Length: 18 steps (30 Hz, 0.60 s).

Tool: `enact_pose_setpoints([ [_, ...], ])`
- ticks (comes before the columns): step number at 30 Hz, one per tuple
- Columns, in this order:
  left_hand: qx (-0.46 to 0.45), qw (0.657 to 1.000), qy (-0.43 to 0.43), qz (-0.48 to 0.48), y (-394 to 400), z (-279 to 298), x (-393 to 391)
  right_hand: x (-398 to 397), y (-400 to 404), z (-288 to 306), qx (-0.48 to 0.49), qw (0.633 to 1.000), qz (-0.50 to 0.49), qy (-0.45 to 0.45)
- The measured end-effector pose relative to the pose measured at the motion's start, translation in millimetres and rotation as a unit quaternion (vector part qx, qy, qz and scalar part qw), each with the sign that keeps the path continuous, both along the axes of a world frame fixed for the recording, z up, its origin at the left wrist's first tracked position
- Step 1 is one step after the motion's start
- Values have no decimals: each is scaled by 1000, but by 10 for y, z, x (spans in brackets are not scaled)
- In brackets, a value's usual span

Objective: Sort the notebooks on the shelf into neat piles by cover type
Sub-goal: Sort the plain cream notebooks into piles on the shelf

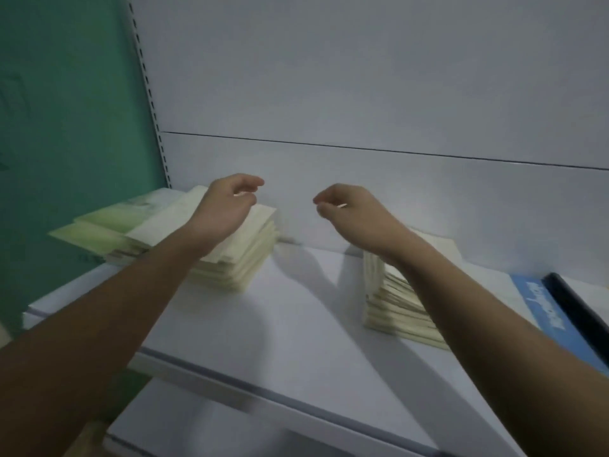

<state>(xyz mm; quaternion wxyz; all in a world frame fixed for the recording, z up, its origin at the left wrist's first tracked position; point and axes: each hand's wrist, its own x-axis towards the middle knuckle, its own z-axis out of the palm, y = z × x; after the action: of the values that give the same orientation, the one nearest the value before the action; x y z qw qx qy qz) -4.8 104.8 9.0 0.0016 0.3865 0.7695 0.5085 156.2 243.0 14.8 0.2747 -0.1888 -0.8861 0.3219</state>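
Three piles of pale notebooks lie on the white shelf [296, 308]. A greenish pile [108, 222] sits far left, a cream pile [244, 255] leans against it, and a taller cream pile [392, 308] stands to the right. My left hand [230, 199] hovers above the middle pile with fingers loosely curled and holding nothing. My right hand [346, 201] hangs in the air between the middle and right piles, fingers also loosely curled and empty; its forearm hides part of the right pile.
A blue book or folder with a dark spine [540, 311] lies at the shelf's right end. A slotted upright [148, 94] and a green wall [66, 110] bound the left side. The white back panel [362, 94] stands behind the piles.
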Motion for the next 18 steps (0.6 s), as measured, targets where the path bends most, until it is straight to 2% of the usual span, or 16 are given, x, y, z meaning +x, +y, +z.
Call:
enact_pose_setpoints([
  [4, -65, 995, 46, 66, -522, 29, -831, -649, -630, -71, 54, 995, 49, -65],
  [6, -82, 993, 35, 71, -754, -10, -1186, -954, -899, -134, 101, 989, 47, -97],
  [9, -63, 997, -48, 7, -999, -52, -1549, -1435, -1262, -203, 135, 980, 48, -136],
  [12, -32, 988, -120, -97, -1092, -116, -1756, -1852, -1459, -337, 178, 958, 38, -221],
  [15, -48, 974, -145, -167, -1037, -61, -1864, -1994, -1575, -471, 210, 950, -15, -230],
  [18, -62, 975, -115, -179, -970, 8, -1952, -1880, -1681, -553, 251, 939, -47, -231],
])
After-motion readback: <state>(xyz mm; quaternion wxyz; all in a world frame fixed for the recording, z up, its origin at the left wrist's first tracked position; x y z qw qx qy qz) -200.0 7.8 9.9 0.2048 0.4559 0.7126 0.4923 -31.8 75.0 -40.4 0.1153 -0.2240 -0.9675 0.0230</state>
